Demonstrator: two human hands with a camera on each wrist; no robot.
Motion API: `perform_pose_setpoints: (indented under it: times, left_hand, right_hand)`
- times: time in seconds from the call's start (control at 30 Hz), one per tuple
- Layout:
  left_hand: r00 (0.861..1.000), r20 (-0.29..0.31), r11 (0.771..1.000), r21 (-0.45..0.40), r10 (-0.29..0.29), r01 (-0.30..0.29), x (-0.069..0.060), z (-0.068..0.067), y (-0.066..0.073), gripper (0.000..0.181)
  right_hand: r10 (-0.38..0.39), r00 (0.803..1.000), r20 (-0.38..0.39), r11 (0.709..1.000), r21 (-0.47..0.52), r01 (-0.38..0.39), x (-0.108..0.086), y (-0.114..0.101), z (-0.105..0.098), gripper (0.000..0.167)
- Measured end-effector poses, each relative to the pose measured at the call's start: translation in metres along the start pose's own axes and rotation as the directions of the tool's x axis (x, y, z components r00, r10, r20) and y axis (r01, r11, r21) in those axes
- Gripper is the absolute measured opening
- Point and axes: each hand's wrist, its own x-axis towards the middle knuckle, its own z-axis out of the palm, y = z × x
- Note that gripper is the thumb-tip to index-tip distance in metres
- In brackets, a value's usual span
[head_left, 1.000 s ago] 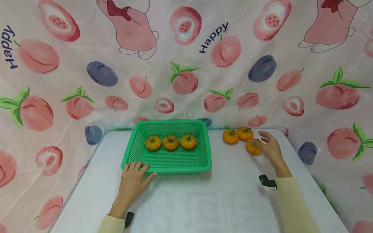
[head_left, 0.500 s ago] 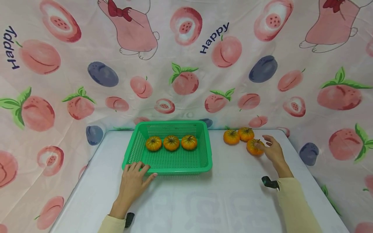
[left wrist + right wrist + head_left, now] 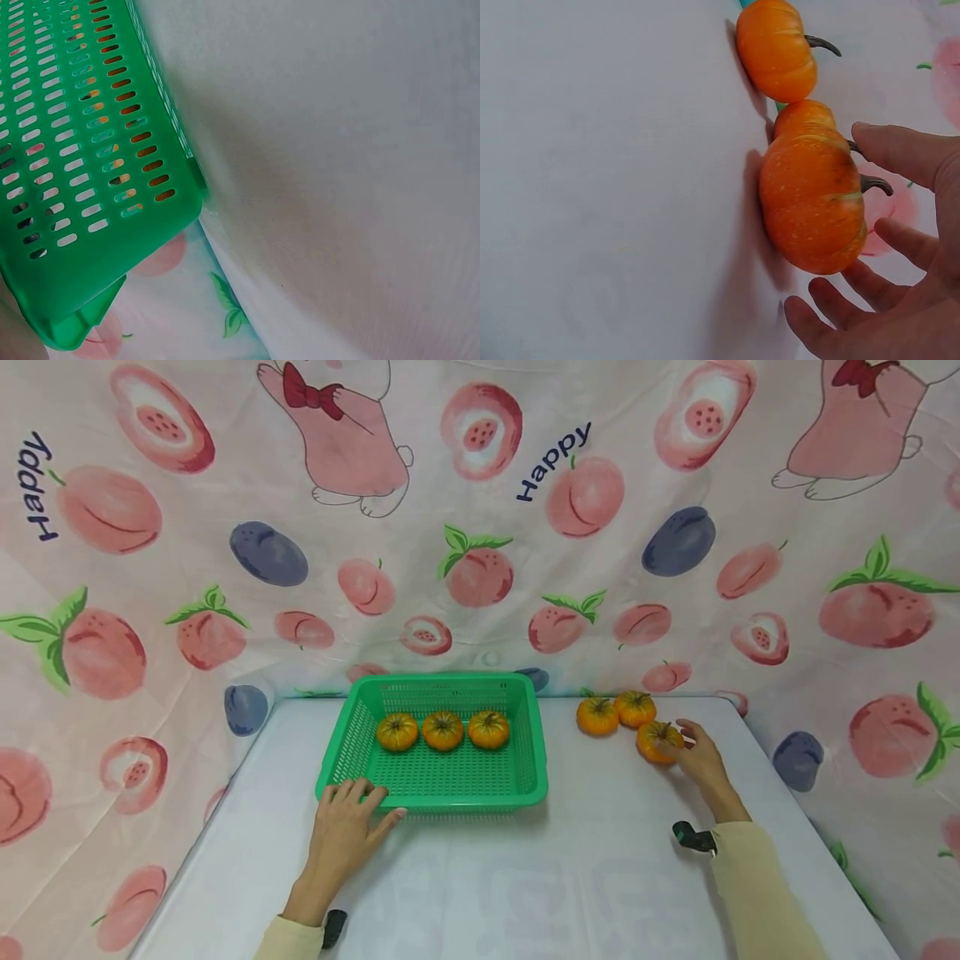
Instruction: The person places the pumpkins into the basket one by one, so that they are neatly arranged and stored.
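The right hand (image 3: 699, 760), fingers spread, seems poised to take the nearest pumpkin (image 3: 657, 740) at the green basket's (image 3: 450, 775) three o'clock; it should close next. The left hand (image 3: 342, 833), thumb splayed, rests at seven.

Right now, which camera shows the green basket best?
The head camera: nearly the whole basket shows, three pumpkins inside, with the left hand at one corner. The left wrist camera catches only part, close up; the right wrist camera shows none.

Left hand (image 3: 339, 833), head view's seven o'clock: back uppermost, thumb (image 3: 385, 829) splayed toward two, forearm (image 3: 307, 897) aimed at one. Right hand (image 3: 705, 765), four o'clock: fingers (image 3: 874, 289) loosely parted, forearm (image 3: 757, 877) aimed at eleven.
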Motion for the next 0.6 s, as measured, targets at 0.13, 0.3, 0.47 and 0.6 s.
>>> perform_pose_setpoints:
  times: [0.13,0.3,0.47,0.6]
  left_hand:
    - [1.000,-0.012,1.000,0.007,0.006,-0.006,-0.0001,0.0004,-0.0007,0.052]
    - [1.000,-0.006,1.000,0.003,0.004,-0.004,-0.0001,0.0006,-0.0004,0.051]
    - [1.000,0.005,1.000,-0.003,-0.003,0.003,-0.0001,0.0009,-0.0003,0.051]
    - [1.000,0.004,1.000,-0.004,-0.004,0.004,0.0000,0.0005,-0.0003,0.051]
  right_hand:
    - [0.016,1.000,0.002,1.000,-0.018,-0.016,0.0038,0.0027,0.0033,0.081]
    - [0.019,1.000,0.008,1.000,-0.016,-0.019,0.0060,0.0057,0.0060,0.080]
    - [0.019,1.000,0.010,1.000,-0.013,-0.018,0.0059,0.0056,0.0068,0.079]
    - [0.025,1.000,0.006,1.000,-0.003,-0.025,0.0055,0.0053,0.0078,0.078]
